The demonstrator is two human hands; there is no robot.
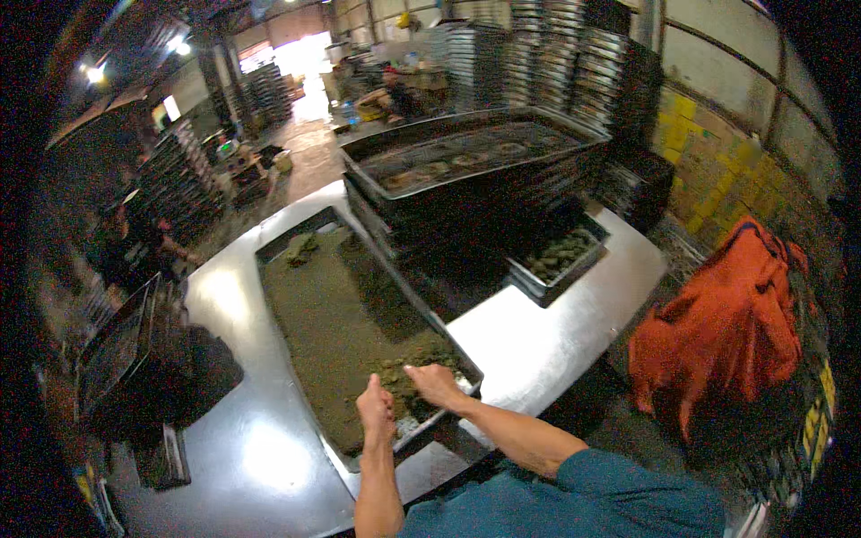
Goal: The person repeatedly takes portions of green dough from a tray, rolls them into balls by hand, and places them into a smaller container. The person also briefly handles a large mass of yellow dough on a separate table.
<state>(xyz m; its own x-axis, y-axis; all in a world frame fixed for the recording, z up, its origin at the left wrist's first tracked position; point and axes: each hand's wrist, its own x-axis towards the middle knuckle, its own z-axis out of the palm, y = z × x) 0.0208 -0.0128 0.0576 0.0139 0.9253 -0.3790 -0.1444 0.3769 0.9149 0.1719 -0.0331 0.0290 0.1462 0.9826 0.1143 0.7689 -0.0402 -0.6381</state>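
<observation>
Hands at work: L hand (375,412) + R hand (437,386) over near end of long, rectangular, grey metal tray (462,350)

From my remote seat I see the tray on the shiny silver metal desk (229,430), w/ flat, crumbly green-brown material (318,314) spread along it; a small, rough green-brown clump (303,251) sits nr its far end. My L hand's grip is curled, thumb up; can't tell if anything's in it. My R hand's grip is partly folded, fingers pointing L, just beside the other, nr the tray's R edge; contents hidden, so can't tell there either. Beyond the tray's R side: stack of dark, rectangular metal trays (502,202), then a small grey metal tray (547,291) w/ roundish greenish lumps (563,255). Far R: bright orange-red cloth (726,323), hanging in folds. L of desk: co-worker in dark clothes (134,247); another person (395,94) farther back.
</observation>
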